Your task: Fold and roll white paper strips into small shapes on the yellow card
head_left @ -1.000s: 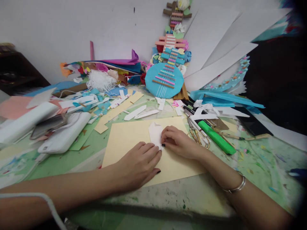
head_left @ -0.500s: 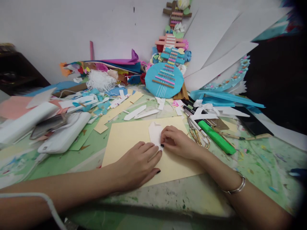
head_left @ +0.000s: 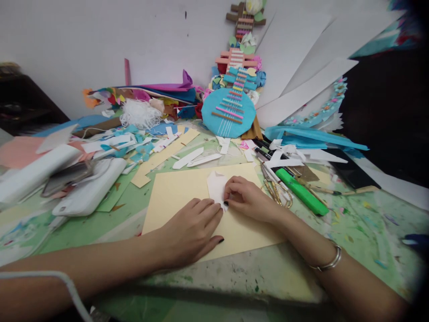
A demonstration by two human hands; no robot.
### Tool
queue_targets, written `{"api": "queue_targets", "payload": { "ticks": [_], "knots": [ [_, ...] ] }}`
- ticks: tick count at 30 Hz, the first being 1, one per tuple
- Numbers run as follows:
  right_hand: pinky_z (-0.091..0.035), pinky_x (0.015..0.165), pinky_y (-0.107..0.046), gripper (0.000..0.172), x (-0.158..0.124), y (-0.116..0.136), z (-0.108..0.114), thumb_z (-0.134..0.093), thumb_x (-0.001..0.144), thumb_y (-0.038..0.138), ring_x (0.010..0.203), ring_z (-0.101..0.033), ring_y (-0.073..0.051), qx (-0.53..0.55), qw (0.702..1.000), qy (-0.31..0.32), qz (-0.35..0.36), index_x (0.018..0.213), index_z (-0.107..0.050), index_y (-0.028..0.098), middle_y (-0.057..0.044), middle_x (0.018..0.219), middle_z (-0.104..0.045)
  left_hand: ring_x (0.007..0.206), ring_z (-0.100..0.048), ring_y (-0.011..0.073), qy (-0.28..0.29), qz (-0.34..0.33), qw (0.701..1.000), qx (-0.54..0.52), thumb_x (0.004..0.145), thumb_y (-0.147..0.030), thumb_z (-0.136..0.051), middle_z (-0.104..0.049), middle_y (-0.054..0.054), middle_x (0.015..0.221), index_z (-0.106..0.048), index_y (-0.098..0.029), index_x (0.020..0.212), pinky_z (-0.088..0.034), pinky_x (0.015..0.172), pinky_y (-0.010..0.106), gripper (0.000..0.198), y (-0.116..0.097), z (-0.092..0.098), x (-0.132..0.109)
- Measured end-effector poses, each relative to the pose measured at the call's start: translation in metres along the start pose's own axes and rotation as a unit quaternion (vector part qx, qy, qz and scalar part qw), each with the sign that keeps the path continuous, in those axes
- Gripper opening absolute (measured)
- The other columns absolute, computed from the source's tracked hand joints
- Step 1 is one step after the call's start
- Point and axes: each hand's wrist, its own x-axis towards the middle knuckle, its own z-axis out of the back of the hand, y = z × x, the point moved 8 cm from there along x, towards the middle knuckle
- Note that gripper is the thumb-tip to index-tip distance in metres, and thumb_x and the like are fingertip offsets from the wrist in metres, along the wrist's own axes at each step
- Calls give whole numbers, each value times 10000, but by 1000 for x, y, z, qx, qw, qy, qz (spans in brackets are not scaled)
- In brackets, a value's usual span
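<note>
A cream sheet of paper point(head_left: 177, 192) lies on the paint-stained green table point(head_left: 351, 219). On it sits a small white paper cutout point(head_left: 216, 184). My left hand point(head_left: 192, 230) lies flat on the cream sheet, fingers stretched toward the cutout's lower edge. My right hand point(head_left: 250, 199) has its fingers curled and pinched on the cutout's right edge, pressing it to the sheet. A silver bangle point(head_left: 330, 264) circles my right wrist.
Scissors point(head_left: 278, 190) and a green marker point(head_left: 301, 191) lie right of the sheet. A white device point(head_left: 89, 188) sits left. Paper scraps, white strips and a blue round paper craft point(head_left: 229, 112) crowd the back by the wall.
</note>
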Motion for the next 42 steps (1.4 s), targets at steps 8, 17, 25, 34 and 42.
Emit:
{"api": "queue_targets", "payload": {
  "ticks": [8, 17, 25, 34, 42],
  "knots": [
    [-392, 778, -294, 99, 1, 0, -1, -544, 760, 80, 872, -494, -165, 2, 1000, 3, -3, 794, -574, 167, -49, 883, -537, 989, -510, 256, -23, 33, 995, -88, 900, -268, -389, -580, 149, 1020, -524, -92, 1081, -439, 828, 426, 286, 16, 3, 4],
    [-404, 784, -290, 106, -1, -1, -1, -526, 757, 77, 889, -489, -161, 24, 1000, 7, -2, 798, -557, 169, -50, 907, -504, 938, -503, 175, -26, 186, 938, -290, 812, -180, -504, -532, 52, 997, -553, -179, 858, -437, 824, 333, 67, 63, -15, 16],
    [-400, 782, -304, 86, -1, 1, -2, -503, 788, 96, 885, -479, -169, 2, 1000, 16, -4, 794, -558, 162, -66, 921, -501, 809, -515, 133, -4, 204, 920, -334, 797, -165, -491, -528, 32, 983, -570, -173, 762, -430, 732, 277, 86, 68, -18, 22],
    [-400, 793, -316, 76, -2, 1, -2, -501, 791, 109, 889, -475, -173, 7, 1000, 16, -1, 796, -555, 162, -69, 928, -503, 776, -501, 132, -4, 209, 929, -305, 794, -171, -484, -523, 30, 946, -550, -168, 768, -416, 677, 267, 71, 67, -17, 23],
    [-406, 798, -323, 80, -2, 1, -2, -492, 795, 111, 902, -474, -177, 7, 1000, 16, 4, 800, -552, 164, -71, 933, -500, 764, -499, 130, -6, 208, 933, -295, 802, -160, -483, -521, 30, 946, -548, -163, 771, -420, 663, 267, 72, 66, -16, 23]
  ]
}}
